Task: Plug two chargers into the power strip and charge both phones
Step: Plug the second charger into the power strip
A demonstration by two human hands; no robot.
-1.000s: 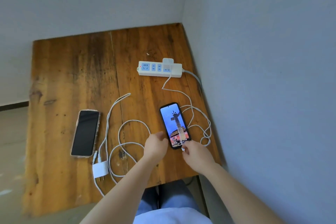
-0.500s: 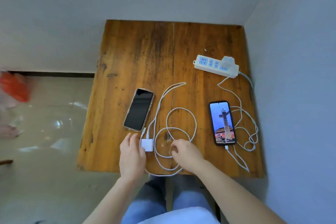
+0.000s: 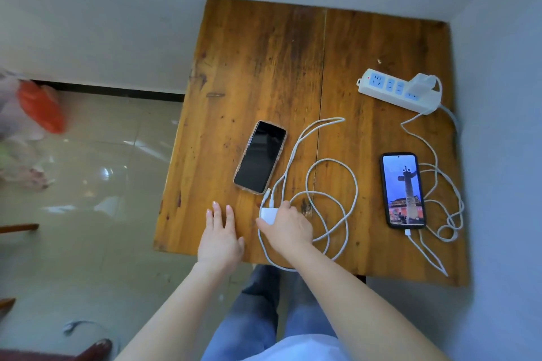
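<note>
A white power strip (image 3: 390, 88) lies at the table's far right with one white charger (image 3: 421, 83) plugged into it. That charger's cable (image 3: 440, 184) runs to a lit phone (image 3: 403, 189) at the right. A dark-screened phone (image 3: 260, 157) lies left of centre. Below it, my right hand (image 3: 289, 226) grips a second white charger (image 3: 268, 215), whose looped white cable (image 3: 331, 182) lies on the table. My left hand (image 3: 220, 234) rests flat on the table near the front edge, fingers apart, holding nothing.
The wooden table (image 3: 264, 53) stands in a corner with walls behind and to the right. The tiled floor (image 3: 88, 228) lies to the left, with a blurred orange object (image 3: 41, 105) at the far left.
Both hands left the lit phone and moved left. My right hand has closed on the second charger; my left hand slid off it to lie flat beside it.
</note>
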